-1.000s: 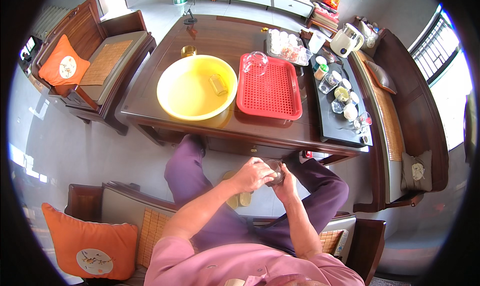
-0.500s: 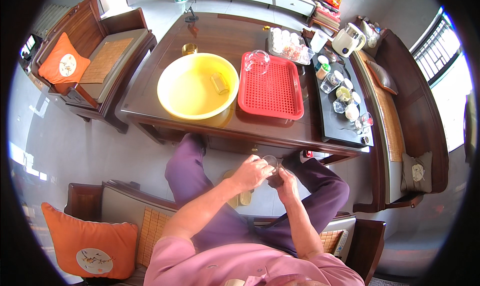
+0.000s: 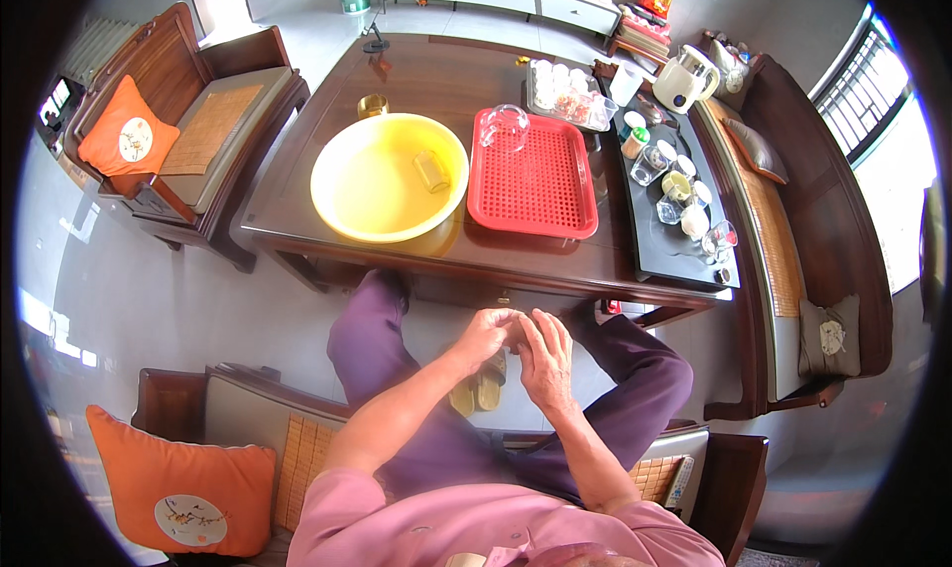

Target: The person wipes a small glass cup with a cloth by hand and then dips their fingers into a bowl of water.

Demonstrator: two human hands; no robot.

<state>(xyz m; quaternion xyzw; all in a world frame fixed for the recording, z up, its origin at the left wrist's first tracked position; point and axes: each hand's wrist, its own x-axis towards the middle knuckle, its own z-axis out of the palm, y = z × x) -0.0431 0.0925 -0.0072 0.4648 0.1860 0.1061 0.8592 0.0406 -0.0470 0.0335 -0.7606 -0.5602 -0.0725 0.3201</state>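
My left hand (image 3: 488, 337) and my right hand (image 3: 547, 361) meet above the gap between my knees. The left one is closed, with fingers curled inward. My right fingers lie long and bent beside it, their back toward me. Between them is a clear glass cup, now almost wholly hidden by the fingers. Ahead on the table, a yellow basin (image 3: 347, 210) has a glass mug (image 3: 430, 172) lying tilted in it. To its right, a red perforated tray (image 3: 535, 195) carries another clear glass mug (image 3: 508, 128) at its far left corner.
The dark wooden table (image 3: 317, 140) also bears a glass mug (image 3: 373, 105) behind the basin and a tray of small cups (image 3: 568, 93). At right, a black tea tray (image 3: 659, 245) holds several cups and a white kettle (image 3: 686, 79). Slippers (image 3: 476, 393) lie below my hands.
My right hand has turned and raised its fingers, covering the glass cup that showed between the hands before. The left hand has stayed nearly in place. The view has shifted slightly.
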